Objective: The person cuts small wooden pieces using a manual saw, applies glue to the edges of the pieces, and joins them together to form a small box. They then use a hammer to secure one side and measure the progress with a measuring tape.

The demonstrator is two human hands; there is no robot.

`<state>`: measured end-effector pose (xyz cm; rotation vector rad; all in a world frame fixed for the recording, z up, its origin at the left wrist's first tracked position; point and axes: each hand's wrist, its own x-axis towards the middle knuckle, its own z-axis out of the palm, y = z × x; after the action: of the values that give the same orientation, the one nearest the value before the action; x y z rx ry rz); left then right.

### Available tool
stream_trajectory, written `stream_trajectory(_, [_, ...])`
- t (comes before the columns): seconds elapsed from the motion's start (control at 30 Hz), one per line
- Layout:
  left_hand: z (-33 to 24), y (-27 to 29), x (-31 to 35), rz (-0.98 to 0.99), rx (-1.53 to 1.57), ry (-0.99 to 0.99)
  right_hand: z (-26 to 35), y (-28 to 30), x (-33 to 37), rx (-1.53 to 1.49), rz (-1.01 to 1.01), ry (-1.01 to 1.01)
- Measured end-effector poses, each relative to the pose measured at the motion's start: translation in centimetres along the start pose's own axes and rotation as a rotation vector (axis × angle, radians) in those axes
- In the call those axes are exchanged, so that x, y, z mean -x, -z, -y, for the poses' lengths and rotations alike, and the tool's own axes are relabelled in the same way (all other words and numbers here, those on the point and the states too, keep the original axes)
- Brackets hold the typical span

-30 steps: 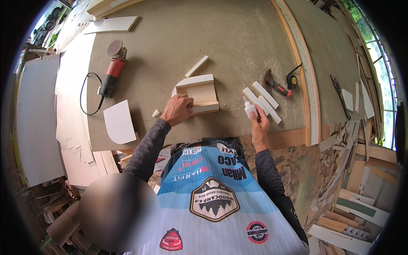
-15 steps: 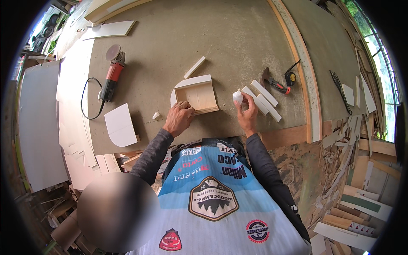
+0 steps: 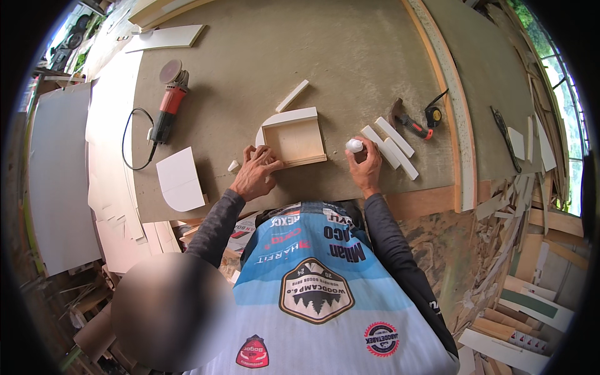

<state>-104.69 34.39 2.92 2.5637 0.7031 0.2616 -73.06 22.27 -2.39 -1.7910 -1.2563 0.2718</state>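
A small, shallow wooden box (image 3: 300,140) with white outer faces lies in the middle of the workbench. My left hand (image 3: 255,173) grips its near left corner, fingers bent over the edge, and hides that corner. Right of the box, my right hand (image 3: 365,165) pinches a small white plastic bottle (image 3: 354,145) between thumb and fingers. Its nozzle cannot be made out clearly. A small white cone-shaped cap (image 3: 233,165) rests on the bench just left of my left hand.
Several white strips (image 3: 395,137) lie right of my right hand, and another strip (image 3: 292,95) beyond the box. Farther right are a hammer (image 3: 411,124) and a tape measure (image 3: 433,115). At left sit an angle grinder (image 3: 170,103) and a round-cornered white panel (image 3: 180,180). A long board (image 3: 459,125) edges the right.
The white bottle has tilted in my right hand. My left hand has shifted slightly left along the box, its fingers more spread. The whole view has shifted a little.
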Motion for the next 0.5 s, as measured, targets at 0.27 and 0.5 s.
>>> stream_trajectory(0.27, [1.0,0.1,0.1,0.029,0.035,-0.033,1.6,1.4,0.0,-0.040,-0.001,-0.029])
stream_trajectory(0.5, [1.5,-0.4,0.3,-0.029,0.054,-0.070,5.5,2.3,2.6,0.054,-0.142,-0.008])
